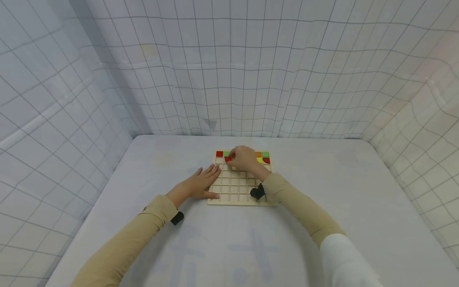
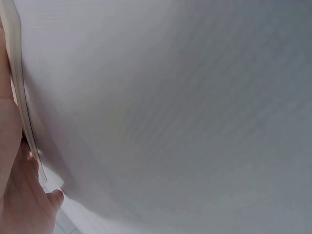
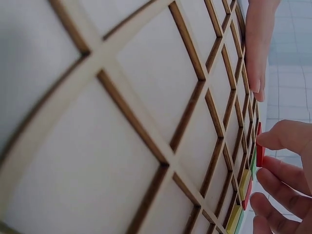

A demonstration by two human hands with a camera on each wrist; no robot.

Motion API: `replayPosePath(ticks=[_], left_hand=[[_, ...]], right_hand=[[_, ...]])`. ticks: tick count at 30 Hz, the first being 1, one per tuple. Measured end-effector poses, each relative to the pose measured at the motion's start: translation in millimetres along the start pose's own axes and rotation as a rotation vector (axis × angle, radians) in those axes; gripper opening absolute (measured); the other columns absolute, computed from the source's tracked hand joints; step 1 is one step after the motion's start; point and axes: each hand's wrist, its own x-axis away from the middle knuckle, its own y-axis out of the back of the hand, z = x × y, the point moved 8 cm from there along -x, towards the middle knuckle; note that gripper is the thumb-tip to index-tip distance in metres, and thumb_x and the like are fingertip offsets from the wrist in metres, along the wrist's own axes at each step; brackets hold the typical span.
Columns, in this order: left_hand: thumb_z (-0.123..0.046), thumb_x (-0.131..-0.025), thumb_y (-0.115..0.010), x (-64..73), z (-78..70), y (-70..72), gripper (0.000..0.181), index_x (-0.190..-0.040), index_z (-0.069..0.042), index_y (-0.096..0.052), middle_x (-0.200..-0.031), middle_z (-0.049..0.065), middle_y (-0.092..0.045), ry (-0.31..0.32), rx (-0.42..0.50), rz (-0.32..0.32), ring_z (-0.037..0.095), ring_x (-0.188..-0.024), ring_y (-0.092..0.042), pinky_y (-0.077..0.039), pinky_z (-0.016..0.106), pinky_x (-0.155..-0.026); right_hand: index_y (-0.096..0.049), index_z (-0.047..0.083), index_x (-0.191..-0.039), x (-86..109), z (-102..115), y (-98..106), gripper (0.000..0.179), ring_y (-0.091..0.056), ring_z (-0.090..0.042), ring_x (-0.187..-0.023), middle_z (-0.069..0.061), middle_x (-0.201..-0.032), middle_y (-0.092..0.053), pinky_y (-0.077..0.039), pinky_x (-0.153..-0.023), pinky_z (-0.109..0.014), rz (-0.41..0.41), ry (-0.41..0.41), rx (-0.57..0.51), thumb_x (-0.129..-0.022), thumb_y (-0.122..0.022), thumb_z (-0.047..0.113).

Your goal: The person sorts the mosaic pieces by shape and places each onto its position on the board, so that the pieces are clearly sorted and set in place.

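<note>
A wooden grid board [image 1: 233,197] lies on the white table, with coloured tiles in its far rows. My left hand [image 1: 201,184] rests on the board's left edge, fingers spread and straight. Over the far left part of the grid, my right hand [image 1: 244,158] pinches a small red tile [image 3: 259,145] between thumb and fingers. Along the far row sit a red square tile [image 1: 219,154], an orange one [image 1: 258,154] and a green one [image 1: 265,154]. A rounded red tile [image 1: 266,160] lies at the right end below them. My right hand hides the middle of these rows.
A black wrist camera [image 1: 177,218] shows beside the left sleeve, another [image 1: 257,192] over the board's near right part. White grid-patterned sheets [image 1: 229,71] close off the back and sides of the table [image 1: 340,191].
</note>
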Motion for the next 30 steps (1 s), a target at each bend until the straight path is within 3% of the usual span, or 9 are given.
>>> replayPosePath(ticks=[9,30], left_hand=[[-0.058,-0.091,-0.053,-0.4,-2.6,1.4,0.097,-0.154,-0.002,-0.005,-0.162,0.016,0.002,-0.013,-0.008,-0.007,0.033,-0.150,0.002,-0.011,0.062,-0.116],[-0.056,-0.091,-0.055,4.2,-4.6,4.4,0.097,-0.154,-0.001,-0.007,-0.162,0.017,0.000,-0.002,0.006,-0.009,0.034,-0.150,0.000,-0.012,0.062,-0.116]], right_hand=[[-0.075,0.014,-0.107,-3.8,-3.6,-7.4,0.029,-0.066,-0.015,-0.081,-0.001,-0.098,-0.073,-0.054,-0.068,-0.030,0.043,-0.026,-0.008,-0.086,-0.070,0.033],[-0.076,0.016,-0.101,-6.8,-3.4,-8.5,0.023,-0.063,-0.014,-0.075,0.001,-0.092,-0.073,-0.051,-0.063,-0.029,0.008,-0.039,-0.003,-0.088,-0.069,0.034]])
